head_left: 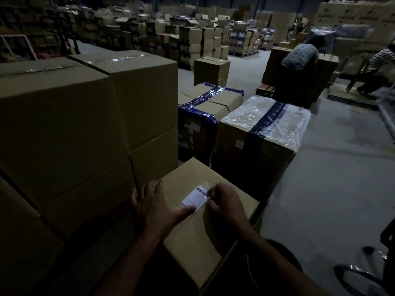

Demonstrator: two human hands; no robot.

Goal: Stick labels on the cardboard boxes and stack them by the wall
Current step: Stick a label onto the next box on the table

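Two hands on box (198,238), left (157,207) thumb pressing label (195,198), right (222,202) pinching it

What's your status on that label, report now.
Left hand flat, thumb pressing the label onto the box. Right hand pinching the label's far edge. Nothing in the way.

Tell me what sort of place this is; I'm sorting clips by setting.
Most likely a warehouse: stacked cardboard boxes fill the concrete floor, and the person's hands press a barcode label onto a carton.
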